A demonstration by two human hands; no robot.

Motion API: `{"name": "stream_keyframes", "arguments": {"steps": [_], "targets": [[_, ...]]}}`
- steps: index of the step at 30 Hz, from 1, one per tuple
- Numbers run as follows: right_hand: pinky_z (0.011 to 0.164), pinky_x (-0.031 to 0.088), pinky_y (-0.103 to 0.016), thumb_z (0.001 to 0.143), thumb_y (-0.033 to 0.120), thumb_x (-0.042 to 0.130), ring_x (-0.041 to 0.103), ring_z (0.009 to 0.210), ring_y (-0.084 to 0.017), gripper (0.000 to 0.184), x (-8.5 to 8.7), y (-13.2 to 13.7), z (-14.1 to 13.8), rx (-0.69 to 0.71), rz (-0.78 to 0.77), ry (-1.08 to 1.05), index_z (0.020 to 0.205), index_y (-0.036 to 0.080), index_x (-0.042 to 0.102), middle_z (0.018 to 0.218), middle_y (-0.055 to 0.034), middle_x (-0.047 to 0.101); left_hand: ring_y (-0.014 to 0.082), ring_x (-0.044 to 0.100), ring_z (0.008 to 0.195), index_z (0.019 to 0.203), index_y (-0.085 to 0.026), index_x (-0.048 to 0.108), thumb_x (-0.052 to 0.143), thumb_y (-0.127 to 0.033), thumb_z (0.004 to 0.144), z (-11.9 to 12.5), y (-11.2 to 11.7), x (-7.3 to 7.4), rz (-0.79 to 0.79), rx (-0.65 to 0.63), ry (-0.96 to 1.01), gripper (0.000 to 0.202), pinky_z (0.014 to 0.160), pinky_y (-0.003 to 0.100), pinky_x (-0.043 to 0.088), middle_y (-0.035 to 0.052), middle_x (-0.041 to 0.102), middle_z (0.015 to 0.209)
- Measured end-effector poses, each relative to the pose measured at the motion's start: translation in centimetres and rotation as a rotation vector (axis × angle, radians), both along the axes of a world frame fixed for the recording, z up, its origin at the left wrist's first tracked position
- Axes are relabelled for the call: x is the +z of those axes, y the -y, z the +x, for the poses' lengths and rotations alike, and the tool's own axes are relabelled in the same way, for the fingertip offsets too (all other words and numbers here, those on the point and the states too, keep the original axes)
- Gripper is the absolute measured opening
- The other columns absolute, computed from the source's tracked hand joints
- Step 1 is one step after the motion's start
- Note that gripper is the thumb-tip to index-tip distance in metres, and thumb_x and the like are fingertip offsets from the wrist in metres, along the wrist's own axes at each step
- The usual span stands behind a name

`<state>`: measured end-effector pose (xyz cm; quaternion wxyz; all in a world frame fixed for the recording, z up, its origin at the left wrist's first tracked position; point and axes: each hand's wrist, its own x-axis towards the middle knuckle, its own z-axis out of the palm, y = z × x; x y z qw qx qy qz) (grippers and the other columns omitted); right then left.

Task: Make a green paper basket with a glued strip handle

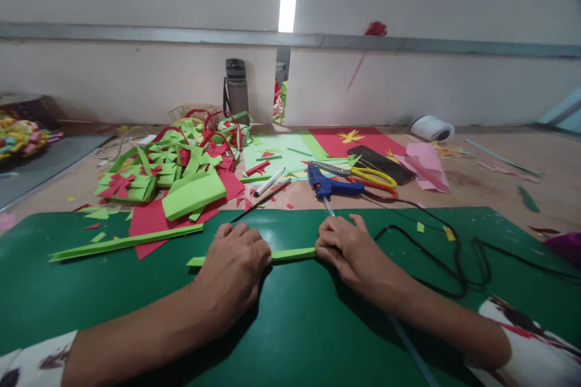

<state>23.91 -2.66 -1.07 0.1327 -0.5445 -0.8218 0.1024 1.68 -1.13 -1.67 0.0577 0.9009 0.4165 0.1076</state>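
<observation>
A narrow folded green paper strip (294,254) runs crosswise over the dark green mat (290,326). My left hand (238,260) is closed on it left of the middle, and the strip's left end pokes out past the wrist. At the strip's right end my right hand (345,254) pinches it with bent fingers; the fingertips are partly hidden. Another folded green strip (127,243) lies to the left, partly over red paper (149,224). Just beyond my right hand rests a blue glue gun (333,184) with a glue stick showing.
Small green paper bags (131,184) with red bows pile up at the back left, near a grey bottle (236,91). Scissors (372,176), a phone (381,164), a white marker (269,182) and paper scraps lie beyond the mat. A black cord (436,266) loops at the right.
</observation>
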Motion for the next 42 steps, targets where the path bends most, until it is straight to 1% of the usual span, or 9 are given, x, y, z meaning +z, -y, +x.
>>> {"name": "stream_keyframes", "arguments": {"steps": [4,8,15,20,24,29,33,38,42], "targets": [[0.082,0.026,-0.039,0.087,0.017,0.047,0.049,0.078,-0.016,0.023,0.2,0.0,-0.3,-0.040,0.012,0.040,0.065,0.016,0.054,0.081,-0.0014,0.053,0.0205,0.045,0.073,0.072,-0.015,0.058,0.036,-0.020,0.089,0.2,-0.1,0.2,0.019,0.048,-0.007,0.028,0.069,0.037,0.029,0.0069,0.057,0.076],[0.080,0.028,-0.040,0.085,0.016,0.049,0.050,0.078,-0.017,0.024,0.3,-0.2,-0.6,-0.056,0.037,0.093,0.062,0.016,0.054,0.079,-0.0027,0.054,0.0214,0.048,0.073,0.068,-0.016,0.061,0.047,-0.024,0.086,0.3,-0.6,0.3,0.024,0.093,-0.013,0.024,0.067,0.036,0.030,0.0064,0.059,0.073],[0.081,0.027,-0.043,0.085,0.015,0.049,0.050,0.079,-0.018,0.024,0.6,-0.2,-0.6,-0.055,0.016,0.090,0.061,0.015,0.055,0.082,-0.0040,0.055,0.0231,0.049,0.073,0.066,-0.015,0.061,0.049,-0.024,0.085,0.5,-0.8,0.8,0.025,0.104,-0.102,0.024,0.067,0.038,0.030,0.0075,0.060,0.073],[0.082,0.025,-0.043,0.082,0.016,0.054,0.050,0.081,-0.019,0.015,-0.1,-0.1,-0.1,-0.027,0.032,0.031,0.068,0.017,0.058,0.084,-0.0032,0.056,0.0212,0.046,0.074,0.074,-0.018,0.060,0.051,-0.020,0.084,0.3,0.0,0.0,0.156,-0.010,-0.015,0.014,0.070,0.039,0.029,0.0049,0.059,0.075],[0.084,0.023,-0.042,0.079,0.015,0.059,0.052,0.083,-0.019,0.010,-0.4,0.2,0.5,0.034,0.095,-0.006,0.070,0.019,0.060,0.084,-0.0022,0.058,0.0172,0.042,0.067,0.070,-0.018,0.058,0.040,-0.009,0.088,0.2,0.4,-0.7,0.272,-0.174,0.059,0.027,0.068,0.036,0.028,0.0035,0.057,0.073],[0.087,0.020,-0.044,0.086,0.023,0.054,0.052,0.084,-0.018,0.018,0.2,0.4,0.7,0.064,0.062,-0.040,0.070,0.020,0.061,0.084,-0.0015,0.060,0.0170,0.043,0.066,0.068,-0.018,0.058,0.048,-0.026,0.089,0.5,0.8,-0.8,0.236,-0.187,0.063,0.024,0.064,0.034,0.029,0.0037,0.056,0.071],[0.086,0.025,-0.040,0.080,0.023,0.062,0.053,0.088,-0.019,0.001,0.2,0.4,0.8,0.038,0.015,-0.045,0.081,0.022,0.062,0.089,-0.0016,0.059,0.0183,0.045,0.068,0.074,-0.018,0.058,0.053,-0.023,0.086,0.6,1.0,-0.7,0.188,-0.122,0.007,0.013,0.064,0.034,0.030,0.0034,0.058,0.075],[0.085,0.028,-0.039,0.073,0.019,0.068,0.051,0.092,-0.021,0.013,0.3,0.5,0.6,0.014,-0.051,-0.065,0.084,0.022,0.061,0.092,-0.0020,0.058,0.0206,0.048,0.076,0.083,-0.018,0.058,0.054,-0.024,0.084,0.6,0.9,-0.3,0.020,-0.062,-0.004,0.007,0.067,0.035,0.033,0.0048,0.058,0.083],[0.081,0.031,-0.036,0.071,0.015,0.067,0.050,0.092,-0.020,0.016,0.6,0.7,0.3,-0.006,-0.106,-0.119,0.084,0.021,0.060,0.096,-0.0027,0.057,0.0210,0.048,0.079,0.085,-0.018,0.058,0.053,-0.023,0.084,0.6,0.9,-0.2,-0.026,-0.038,0.033,0.006,0.070,0.036,0.033,0.0049,0.058,0.086]]}}
